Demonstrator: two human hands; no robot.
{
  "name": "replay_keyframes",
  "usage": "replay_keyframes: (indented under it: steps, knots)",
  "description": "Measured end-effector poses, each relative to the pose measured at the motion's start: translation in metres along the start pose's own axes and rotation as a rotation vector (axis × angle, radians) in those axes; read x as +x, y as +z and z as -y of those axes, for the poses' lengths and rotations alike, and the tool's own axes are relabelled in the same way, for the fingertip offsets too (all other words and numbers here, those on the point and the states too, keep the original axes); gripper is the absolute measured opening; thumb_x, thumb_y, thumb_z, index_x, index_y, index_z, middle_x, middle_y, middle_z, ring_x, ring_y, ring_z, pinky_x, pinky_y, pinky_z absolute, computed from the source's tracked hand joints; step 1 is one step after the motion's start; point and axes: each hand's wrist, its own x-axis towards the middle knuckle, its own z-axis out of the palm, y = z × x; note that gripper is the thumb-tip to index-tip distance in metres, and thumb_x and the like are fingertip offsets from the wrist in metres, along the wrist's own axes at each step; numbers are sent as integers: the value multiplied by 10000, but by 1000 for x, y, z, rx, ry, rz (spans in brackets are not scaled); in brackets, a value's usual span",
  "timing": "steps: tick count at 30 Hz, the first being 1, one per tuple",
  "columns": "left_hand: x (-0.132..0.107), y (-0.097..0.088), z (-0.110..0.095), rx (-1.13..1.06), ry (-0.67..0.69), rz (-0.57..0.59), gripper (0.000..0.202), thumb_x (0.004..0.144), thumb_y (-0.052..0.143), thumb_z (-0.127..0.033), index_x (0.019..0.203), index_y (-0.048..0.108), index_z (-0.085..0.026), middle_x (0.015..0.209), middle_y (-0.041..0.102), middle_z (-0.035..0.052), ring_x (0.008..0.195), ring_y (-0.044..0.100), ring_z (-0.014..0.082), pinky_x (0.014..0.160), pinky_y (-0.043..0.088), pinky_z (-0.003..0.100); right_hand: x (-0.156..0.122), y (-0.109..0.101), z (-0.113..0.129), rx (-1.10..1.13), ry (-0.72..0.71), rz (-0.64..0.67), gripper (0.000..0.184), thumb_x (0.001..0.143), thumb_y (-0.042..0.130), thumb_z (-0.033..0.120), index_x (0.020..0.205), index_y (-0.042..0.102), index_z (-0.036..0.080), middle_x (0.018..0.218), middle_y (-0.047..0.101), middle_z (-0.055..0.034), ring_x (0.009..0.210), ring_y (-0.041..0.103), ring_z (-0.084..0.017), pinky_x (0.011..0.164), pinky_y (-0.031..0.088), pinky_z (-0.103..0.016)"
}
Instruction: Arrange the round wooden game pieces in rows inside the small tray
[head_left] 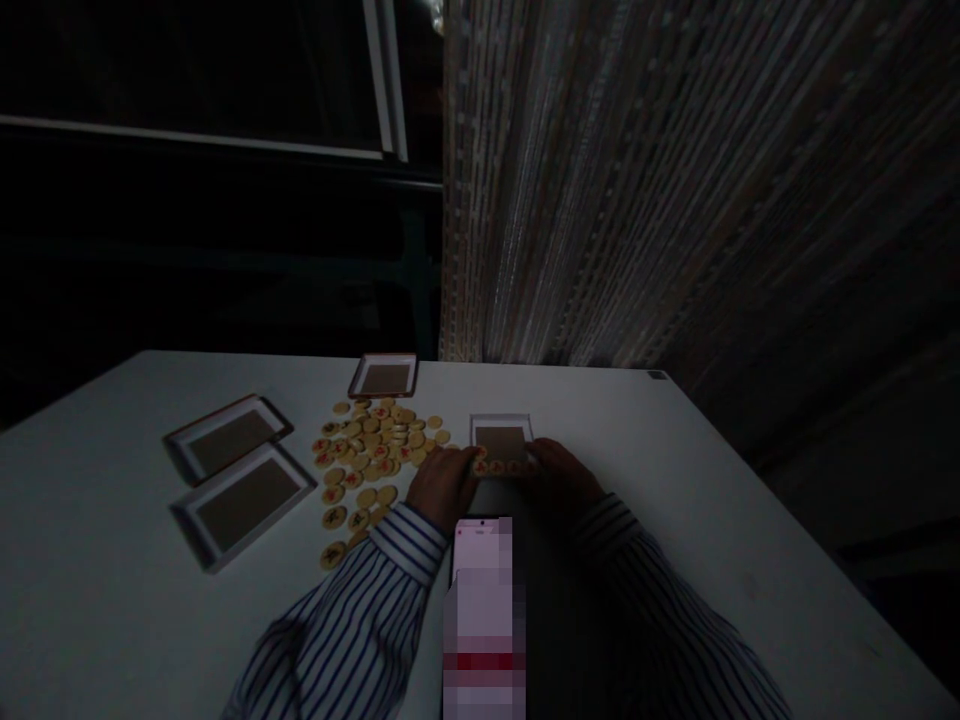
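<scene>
A small open box half [501,442] with pale walls and a brown bottom lies between my hands. Along its near side runs a row of round wooden Chinese chess pieces [514,468] with red characters. At the near left corner, my left hand [444,485] has its fingers closed at a piece in the dim light. My right hand [566,475] grips the right side of the box half, its fingertips at the wall; its lower part is in shadow. Many loose Chinese chess pieces [371,440], some with red and some with black characters, lie left of my left hand.
Two more open box halves [247,500] [229,437] lie overlapping at the left. Another box half [383,377] stands near the far edge of the white table [720,560]. A lit phone [484,600] lies between my forearms. A strand curtain [555,180] hangs behind the table.
</scene>
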Motion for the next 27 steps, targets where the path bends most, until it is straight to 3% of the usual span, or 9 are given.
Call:
replay_keyframes:
  steps: [4,10,21,27]
  knots:
    - [0,-2,-1,33,11,-12,373,775,572,-199,1143,545,-143,1037,654,116,972,598,237,908,447,411,-1,3,-3,-52,-67,-49,537,750,585,414,1188,547,104,1202,559,-194,1052,556,-288,838,493,-414]
    - [0,-6,-1,78,14,-67,374,785,569,-239,1140,546,-127,1026,660,114,973,591,252,913,447,424,2,1,0,-87,-65,-175,468,825,493,465,1132,587,126,1166,586,-189,1049,558,-284,850,482,-433]
    - [2,-6,-6,7,37,-288,123,807,539,-210,868,631,-155,925,687,88,897,620,220,836,486,383,3,1,-3,-21,-88,-305,312,848,482,370,1018,627,152,1082,634,-152,1030,572,-247,864,479,-412]
    - [-1,-4,-10,-34,115,-323,137,824,522,-198,907,627,-169,965,692,78,902,631,204,821,491,365,4,-5,4,-32,-133,-326,237,855,477,321,935,639,168,1018,659,-121,967,593,-217,821,478,-366]
